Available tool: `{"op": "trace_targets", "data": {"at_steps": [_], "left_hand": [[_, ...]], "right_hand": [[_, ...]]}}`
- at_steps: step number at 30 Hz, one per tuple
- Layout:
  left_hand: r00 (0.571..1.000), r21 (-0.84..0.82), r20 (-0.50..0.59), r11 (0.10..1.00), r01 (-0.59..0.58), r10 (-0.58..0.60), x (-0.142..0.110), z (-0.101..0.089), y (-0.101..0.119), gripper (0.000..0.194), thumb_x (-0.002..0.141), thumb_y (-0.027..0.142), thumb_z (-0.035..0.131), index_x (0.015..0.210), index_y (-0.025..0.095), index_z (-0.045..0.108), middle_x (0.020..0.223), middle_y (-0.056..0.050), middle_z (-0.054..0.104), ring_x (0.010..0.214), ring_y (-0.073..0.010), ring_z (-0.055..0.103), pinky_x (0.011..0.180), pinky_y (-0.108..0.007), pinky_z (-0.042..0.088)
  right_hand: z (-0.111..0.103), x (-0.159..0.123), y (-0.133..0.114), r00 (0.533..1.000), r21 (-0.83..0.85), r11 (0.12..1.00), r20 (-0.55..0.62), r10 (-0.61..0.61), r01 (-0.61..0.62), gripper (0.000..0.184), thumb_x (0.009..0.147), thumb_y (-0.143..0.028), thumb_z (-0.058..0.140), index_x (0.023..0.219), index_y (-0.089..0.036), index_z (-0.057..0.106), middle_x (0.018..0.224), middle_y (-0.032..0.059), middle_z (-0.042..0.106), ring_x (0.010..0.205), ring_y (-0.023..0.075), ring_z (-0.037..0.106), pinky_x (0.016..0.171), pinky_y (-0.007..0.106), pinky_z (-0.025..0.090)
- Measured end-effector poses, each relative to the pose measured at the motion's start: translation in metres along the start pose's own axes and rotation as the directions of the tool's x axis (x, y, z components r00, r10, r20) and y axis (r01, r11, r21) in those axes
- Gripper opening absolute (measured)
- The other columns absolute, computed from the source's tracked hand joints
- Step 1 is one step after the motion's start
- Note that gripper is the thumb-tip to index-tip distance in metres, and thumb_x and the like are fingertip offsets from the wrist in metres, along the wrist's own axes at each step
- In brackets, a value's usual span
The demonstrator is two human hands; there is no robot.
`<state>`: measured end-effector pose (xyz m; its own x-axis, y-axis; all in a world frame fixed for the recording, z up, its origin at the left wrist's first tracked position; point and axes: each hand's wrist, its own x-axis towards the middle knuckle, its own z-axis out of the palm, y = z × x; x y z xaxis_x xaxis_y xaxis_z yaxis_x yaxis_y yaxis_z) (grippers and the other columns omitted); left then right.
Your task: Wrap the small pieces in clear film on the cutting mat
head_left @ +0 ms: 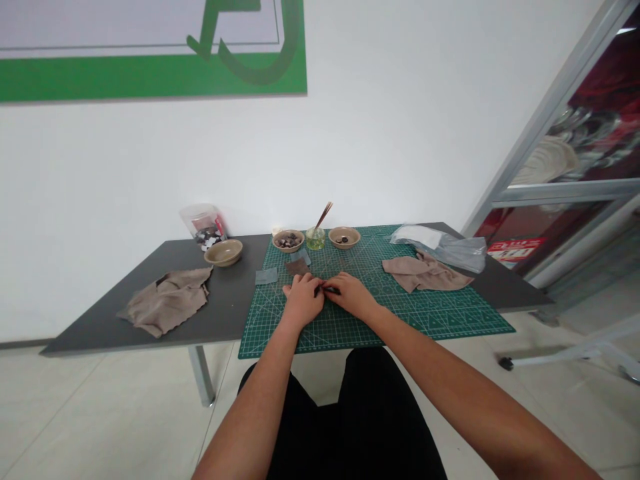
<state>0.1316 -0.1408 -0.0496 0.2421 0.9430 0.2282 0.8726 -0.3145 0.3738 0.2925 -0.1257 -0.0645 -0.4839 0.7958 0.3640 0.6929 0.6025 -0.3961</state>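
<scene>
My left hand [304, 301] and my right hand [351, 293] meet low over a green cutting mat [400, 313]. Their fingers are closed around a small dark piece [331, 290], whose exact kind is too small and too hidden to tell. Just beyond my left hand lie a brown square sheet [297, 267] and a grey square sheet [267, 276]. Another grey sheet [301, 256] lies partly beneath the brown one. Farther back stand a bowl of small dark and light pieces [289, 241], a glass jar [315, 239] with thin sticks leaning in it, and a bowl with a few dark pieces [345, 237].
On the left are a brown cloth [167, 300], a tan bowl [223, 253] and a clear tub [204, 225] holding dark and white bits. To the right lie another brown cloth [425, 272] and a clear plastic bag [440, 245]. A white wall [390, 133] rises behind the table.
</scene>
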Motion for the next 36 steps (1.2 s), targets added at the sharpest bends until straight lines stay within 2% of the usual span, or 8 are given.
{"op": "trace_targets", "data": {"at_steps": [4, 9, 13, 16, 25, 29, 33, 36], "left_hand": [[0.999, -0.051, -0.032, 0.998, 0.03, -0.031, 0.001, 0.003, -0.005, 0.012, 0.081, 0.023, 0.055, 0.087, 0.023, 0.065, 0.104, -0.008, 0.06, 0.102, -0.0284, 0.046, 0.082, -0.045, 0.036], [0.99, -0.186, -0.111, 0.981, 0.062, -0.084, 0.003, 0.005, -0.01, 0.01, 0.079, 0.021, 0.057, 0.089, 0.021, 0.061, 0.103, -0.008, 0.061, 0.102, -0.0277, 0.047, 0.083, -0.044, 0.039], [0.977, -0.352, -0.205, 0.936, -0.018, -0.058, 0.006, 0.006, -0.017, 0.01, 0.081, 0.016, 0.054, 0.089, 0.02, 0.057, 0.091, -0.006, 0.063, 0.091, -0.0219, 0.054, 0.082, -0.038, 0.042], [0.944, -0.46, -0.298, 0.888, -0.014, -0.14, 0.008, 0.007, -0.021, 0.015, 0.081, 0.015, 0.052, 0.095, 0.018, 0.056, 0.092, -0.007, 0.063, 0.089, -0.0198, 0.056, 0.083, -0.036, 0.044], [0.923, -0.56, -0.314, 0.828, 0.008, -0.221, 0.005, 0.005, -0.019, 0.029, 0.081, 0.016, 0.053, 0.109, 0.019, 0.049, 0.084, -0.002, 0.059, 0.078, -0.0154, 0.058, 0.077, -0.031, 0.046], [0.935, -0.553, -0.295, 0.833, -0.001, -0.194, 0.005, 0.006, -0.021, 0.025, 0.081, 0.015, 0.051, 0.107, 0.02, 0.052, 0.084, -0.002, 0.059, 0.079, -0.0156, 0.058, 0.078, -0.031, 0.046], [0.943, -0.559, -0.28, 0.829, -0.007, -0.182, 0.005, 0.007, -0.022, 0.024, 0.082, 0.016, 0.051, 0.105, 0.02, 0.053, 0.084, -0.002, 0.059, 0.079, -0.0157, 0.058, 0.079, -0.031, 0.046], [0.947, -0.565, -0.263, 0.825, 0.005, -0.186, 0.005, 0.005, -0.021, 0.024, 0.081, 0.016, 0.051, 0.105, 0.02, 0.053, 0.083, -0.002, 0.059, 0.079, -0.0157, 0.058, 0.079, -0.031, 0.046]], "right_hand": [[0.0, -0.001, -0.002, 0.991, 0.063, 0.991, -0.056, 0.121, -0.117, 0.03, 0.079, -0.028, 0.065, 0.106, -0.016, 0.06, 0.097, 0.0064, 0.064, 0.094, 0.0196, 0.054, 0.084, 0.032, 0.041], [-0.002, 0.001, 0.0, 0.995, 0.101, 0.991, -0.027, 0.092, -0.088, 0.038, 0.076, -0.03, 0.07, 0.109, -0.016, 0.06, 0.107, 0.0082, 0.06, 0.104, 0.021, 0.051, 0.094, 0.036, 0.037], [-0.003, 0.004, 0.003, 0.987, 0.174, 0.972, -0.023, 0.162, -0.155, 0.04, 0.071, -0.03, 0.075, 0.107, -0.017, 0.062, 0.101, 0.0065, 0.057, 0.096, 0.0184, 0.054, 0.088, 0.033, 0.042], [-0.004, 0.004, 0.003, 0.971, 0.216, 0.951, -0.043, 0.236, -0.221, 0.039, 0.069, -0.027, 0.076, 0.105, -0.018, 0.064, 0.097, 0.0041, 0.058, 0.085, 0.0154, 0.056, 0.08, 0.029, 0.044], [-0.01, 0.002, -0.003, 0.944, 0.235, 0.938, -0.153, 0.293, -0.253, 0.022, 0.066, -0.023, 0.077, 0.082, -0.018, 0.064, 0.086, 0.0009, 0.057, 0.072, 0.012, 0.054, 0.07, 0.026, 0.043], [-0.017, 0.004, -0.002, 0.921, 0.26, 0.93, -0.221, 0.321, -0.261, 0.014, 0.067, -0.022, 0.074, 0.072, -0.017, 0.062, 0.079, -0.0001, 0.057, 0.069, 0.0121, 0.053, 0.067, 0.025, 0.042], [-0.02, 0.008, 0.004, 0.907, 0.364, 0.887, -0.196, 0.372, -0.285, 0.011, 0.071, -0.028, 0.07, 0.073, -0.02, 0.064, 0.068, -0.0023, 0.063, 0.066, 0.014, 0.058, 0.064, 0.026, 0.042], [-0.022, 0.012, 0.006, 0.875, 0.458, 0.838, -0.221, 0.431, -0.297, 0.011, 0.072, -0.03, 0.07, 0.073, -0.02, 0.066, 0.076, 0.0001, 0.068, 0.072, 0.0153, 0.062, 0.07, 0.027, 0.045]]}}
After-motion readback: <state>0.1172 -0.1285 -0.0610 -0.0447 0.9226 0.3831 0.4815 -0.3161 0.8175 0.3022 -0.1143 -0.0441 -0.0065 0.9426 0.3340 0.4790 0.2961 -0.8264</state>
